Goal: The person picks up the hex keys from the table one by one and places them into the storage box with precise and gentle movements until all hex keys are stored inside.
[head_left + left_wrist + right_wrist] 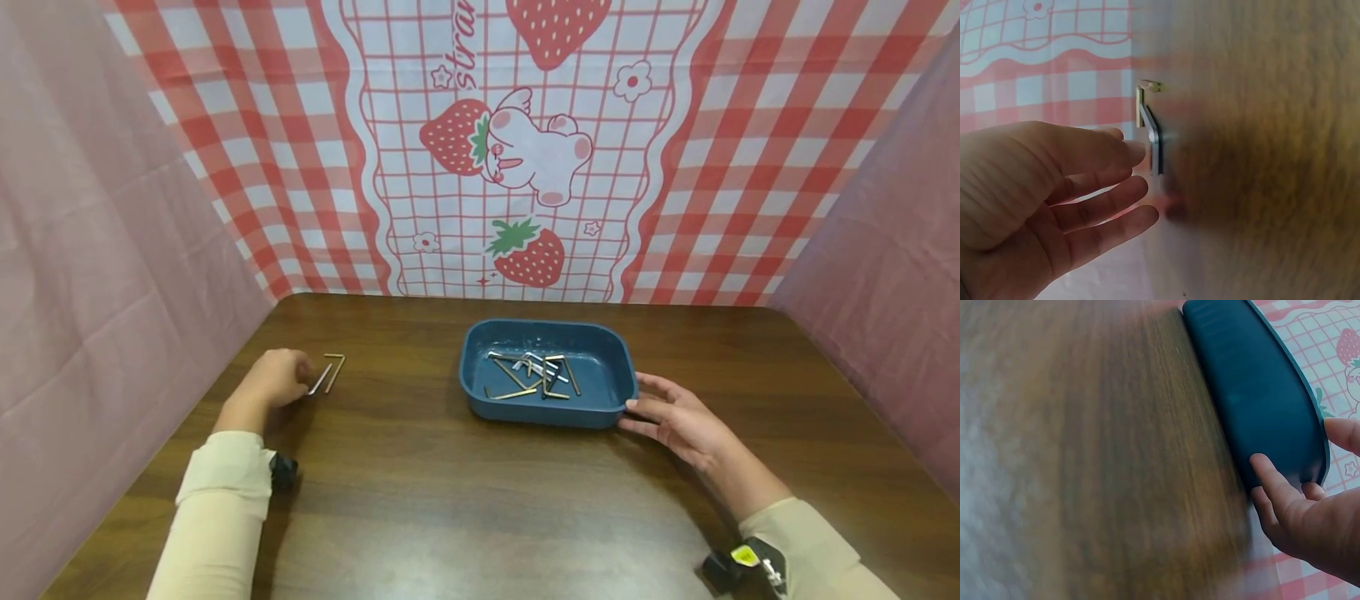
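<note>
At the left of the table, my left hand (pixel 276 377) is beside a silver hex key (pixel 319 380). The left wrist view shows its thumb and loosely bent fingers (pixel 1107 203) close to that silver key (pixel 1155 147), with no clear pinch on it. A brass-coloured hex key (pixel 337 372) lies just to the right. My right hand (pixel 686 423) touches the right end of a dark blue tray (pixel 551 412) with spread, fairly straight fingers. In the right wrist view, fingertips rest on the tray's outer wall (pixel 1260 394) and the thumb is by its rim.
Several brass-coloured and silver hex keys (pixel 557 395) lie crossed in the tray. The brown wooden table (pixel 450 500) ends at a red checked strawberry cloth (pixel 517 150). Pink cloths hang on the left (pixel 127 208) and right (pixel 885 250).
</note>
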Tool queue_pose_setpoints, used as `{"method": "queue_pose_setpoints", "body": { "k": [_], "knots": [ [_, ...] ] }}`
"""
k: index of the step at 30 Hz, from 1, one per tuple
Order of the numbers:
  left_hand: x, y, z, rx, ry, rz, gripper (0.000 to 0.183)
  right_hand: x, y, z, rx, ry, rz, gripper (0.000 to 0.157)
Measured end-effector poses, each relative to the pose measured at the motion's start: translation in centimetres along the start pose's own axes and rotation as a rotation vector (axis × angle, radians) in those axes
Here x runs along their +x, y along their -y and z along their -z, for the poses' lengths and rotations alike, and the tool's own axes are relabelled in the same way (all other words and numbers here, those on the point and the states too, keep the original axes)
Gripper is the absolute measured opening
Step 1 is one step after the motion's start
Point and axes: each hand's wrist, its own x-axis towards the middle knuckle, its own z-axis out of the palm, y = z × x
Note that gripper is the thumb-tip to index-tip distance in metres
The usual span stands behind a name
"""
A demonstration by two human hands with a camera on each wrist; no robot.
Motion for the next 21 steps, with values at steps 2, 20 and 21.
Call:
{"method": "queue_pose_setpoints", "body": {
  "k": [2, 20, 21],
  "knots": [
    [0.1, 0.2, -0.1, -0.011, 0.003, 0.004, 0.027, 0.0, 0.0, 0.0, 0.003, 0.002, 0.002, 0.073],
    [2.2, -1.0, -0.4, 0.014, 0.074, 0.058, 0.019, 0.0, 0.0, 0.0, 0.005, 0.001, 0.000, 0.072],
    [2.3, -1.0, -0.4, 0.017, 0.081, 0.060, 0.018, 0.0, 0.0, 0.0, 0.007, 0.002, 0.000, 0.072]
  ]
}}
